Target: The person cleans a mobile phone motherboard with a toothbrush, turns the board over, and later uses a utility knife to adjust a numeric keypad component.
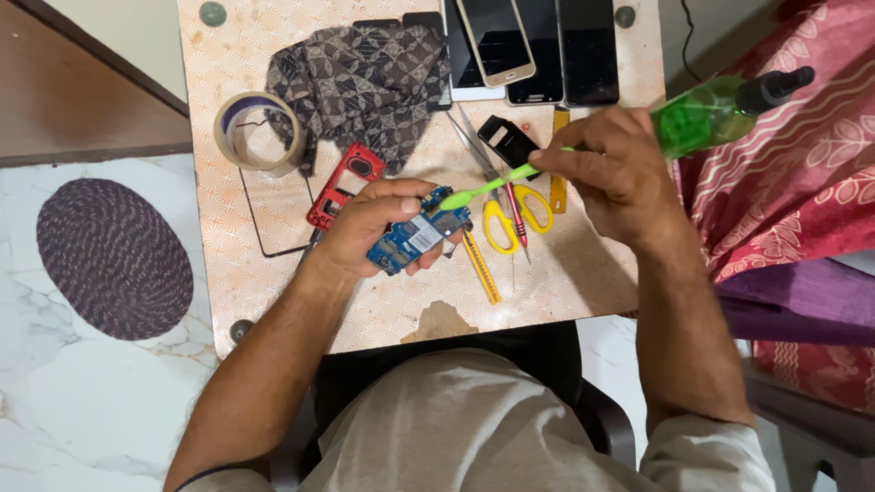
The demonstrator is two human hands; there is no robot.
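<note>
A: Circuit board [416, 239], blue, sits in the left hand [369, 228] just above the front half of the bench [273, 301]. The left fingers [428, 262] curl under it and the thumb presses on its top edge, so it is pinched firmly and tilted a little towards the right hand.

B: And the right hand [612, 173]?

A: Its fingers are pressed together around the handle of a green toothbrush [488, 185], whose head rests on the upper end of the board. By my reading the step in hand is brushing the board clean.

B: What does the next stroke call for?

A: A light touch, I would say, with short passes along the board and the left grip kept steady so it does not twist.

B: What lies around them?

A: Just beyond the board, yellow-handled scissors [510, 219] and a yellow utility knife [480, 269]. A red phone frame [344, 182] lies to the left, near a roll of tape [258, 133] and a patterned cloth [365, 87]. Several phones [538, 46] line the far edge, and a green spray bottle [720, 114] lies off to the right, behind the right hand.
</note>
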